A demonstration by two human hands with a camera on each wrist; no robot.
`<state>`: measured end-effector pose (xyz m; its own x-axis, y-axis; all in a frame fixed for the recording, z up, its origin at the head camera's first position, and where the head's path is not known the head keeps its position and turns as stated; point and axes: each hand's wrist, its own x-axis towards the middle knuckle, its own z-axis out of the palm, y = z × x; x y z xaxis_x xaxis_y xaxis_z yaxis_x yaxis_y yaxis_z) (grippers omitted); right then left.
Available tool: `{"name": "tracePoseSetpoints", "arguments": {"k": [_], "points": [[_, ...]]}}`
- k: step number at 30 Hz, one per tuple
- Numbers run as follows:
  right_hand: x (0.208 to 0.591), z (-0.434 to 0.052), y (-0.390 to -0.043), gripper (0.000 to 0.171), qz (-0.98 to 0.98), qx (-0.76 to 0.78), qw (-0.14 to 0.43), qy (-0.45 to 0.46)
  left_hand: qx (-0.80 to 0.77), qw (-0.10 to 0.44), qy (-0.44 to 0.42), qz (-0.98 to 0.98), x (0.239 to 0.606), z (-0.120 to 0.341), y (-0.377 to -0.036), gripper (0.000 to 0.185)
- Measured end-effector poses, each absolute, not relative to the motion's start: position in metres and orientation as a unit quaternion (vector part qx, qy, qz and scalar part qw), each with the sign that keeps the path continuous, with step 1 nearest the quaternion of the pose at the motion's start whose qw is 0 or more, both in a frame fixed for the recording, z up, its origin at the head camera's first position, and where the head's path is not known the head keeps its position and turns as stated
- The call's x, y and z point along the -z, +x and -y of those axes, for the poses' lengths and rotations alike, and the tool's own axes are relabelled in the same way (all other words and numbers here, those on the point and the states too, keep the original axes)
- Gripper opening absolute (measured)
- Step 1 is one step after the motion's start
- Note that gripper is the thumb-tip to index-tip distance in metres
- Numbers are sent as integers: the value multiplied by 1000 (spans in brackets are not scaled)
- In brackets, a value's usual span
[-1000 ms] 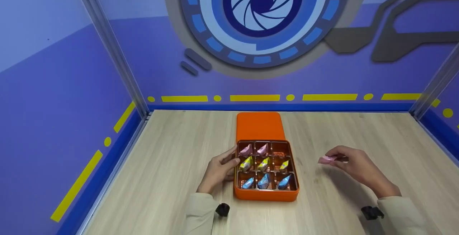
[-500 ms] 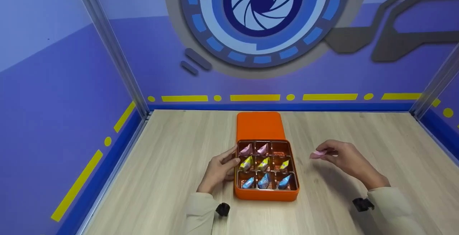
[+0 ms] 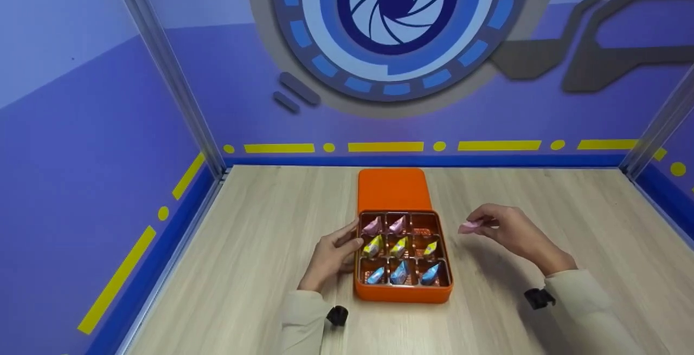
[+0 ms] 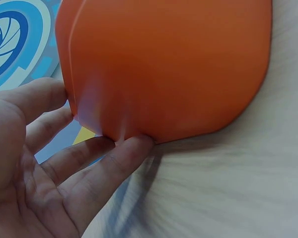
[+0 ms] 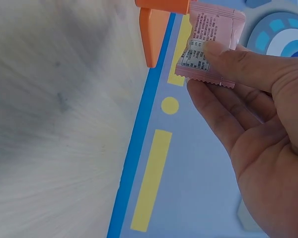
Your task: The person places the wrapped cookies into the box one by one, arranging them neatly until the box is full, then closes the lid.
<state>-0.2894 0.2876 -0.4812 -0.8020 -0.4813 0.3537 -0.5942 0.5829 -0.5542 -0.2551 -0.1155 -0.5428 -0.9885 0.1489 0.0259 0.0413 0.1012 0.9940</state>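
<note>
An orange box (image 3: 402, 293) with nine compartments sits mid-table. It holds two pink, three yellow and three blue packets; the back right compartment (image 3: 424, 223) has none. My left hand (image 3: 331, 255) rests against the box's left side, fingers fairly straight, touching the orange wall (image 4: 164, 64). My right hand (image 3: 507, 231) hovers right of the box and pinches a pink packet (image 3: 469, 226) between thumb and fingers; the right wrist view shows that packet (image 5: 208, 44) close up.
The orange lid (image 3: 393, 189) lies flat just behind the box. The wooden table (image 3: 260, 246) is walled by purple panels on the left, back and right, with metal posts (image 3: 168, 73) at the corners.
My right hand has carried the pink packet leftward and slightly away from me, closer to the box. The left hand and box have stayed put.
</note>
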Motion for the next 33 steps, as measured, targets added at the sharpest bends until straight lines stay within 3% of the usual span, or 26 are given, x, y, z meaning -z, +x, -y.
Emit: {"name": "tracePoseSetpoints", "arguments": {"k": [33], "points": [[472,-260,-308,26,898,-303,55,314,-678,48,63,-731,545,116,-257,55]]}}
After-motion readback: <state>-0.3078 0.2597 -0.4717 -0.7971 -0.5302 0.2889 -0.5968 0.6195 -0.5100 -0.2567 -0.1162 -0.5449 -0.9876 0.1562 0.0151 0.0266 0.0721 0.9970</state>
